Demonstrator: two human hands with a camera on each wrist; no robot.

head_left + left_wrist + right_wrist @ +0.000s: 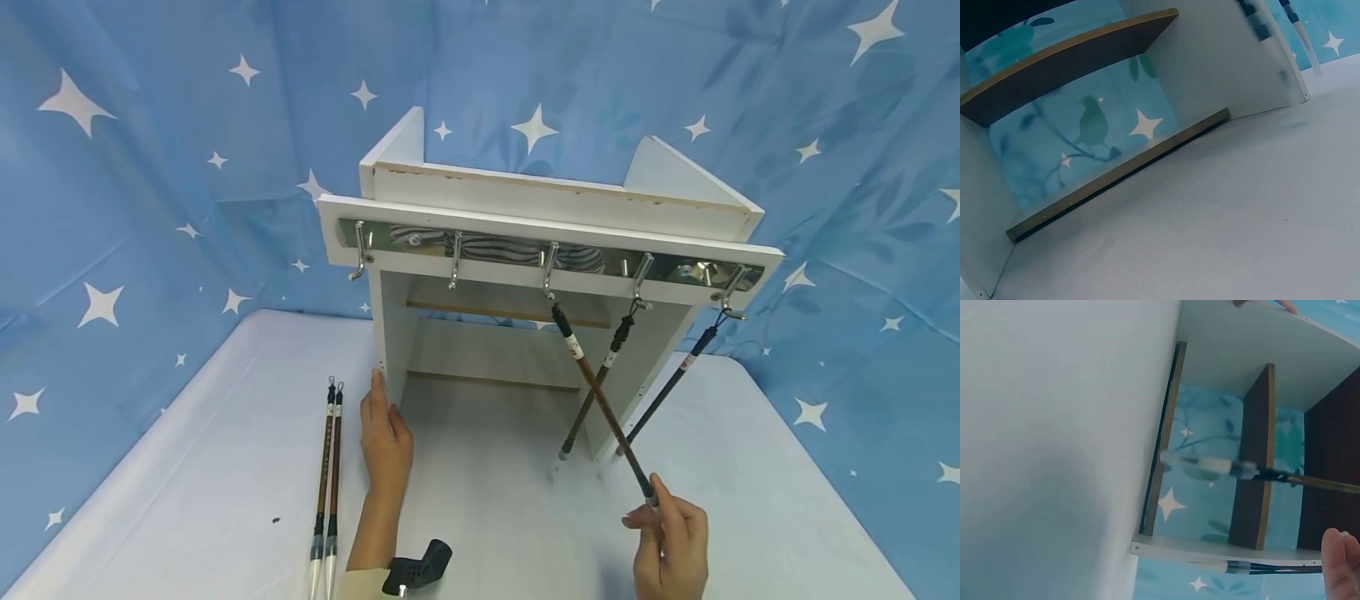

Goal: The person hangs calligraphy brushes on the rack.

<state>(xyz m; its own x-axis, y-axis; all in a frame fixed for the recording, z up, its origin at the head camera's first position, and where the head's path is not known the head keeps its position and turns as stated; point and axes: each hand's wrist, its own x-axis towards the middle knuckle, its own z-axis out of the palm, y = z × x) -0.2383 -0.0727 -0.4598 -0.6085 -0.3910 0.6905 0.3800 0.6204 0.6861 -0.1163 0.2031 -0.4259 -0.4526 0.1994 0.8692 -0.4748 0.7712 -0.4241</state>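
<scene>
In the head view my right hand (671, 537) pinches a brown calligraphy brush (600, 396) near its lower end; the bristles are hidden by the fingers. The brush slants up to the left, its black top just under the third hook (551, 267). Whether its loop is on that hook I cannot tell. My left hand (386, 437), fingers extended, touches the lower left side panel of the white shelf unit (487, 190). One brush (600, 375) hangs by its loop from the fourth hook, and another dark brush (667, 387) from the fifth.
Two more brushes (326, 467) lie side by side on the white tabletop (225, 433), left of my left forearm. A metal hook strip (487, 247) runs along the shelf's front board. A blue star-patterned cloth (187, 167) stands behind. A small dark speck (276, 520) lies on the table.
</scene>
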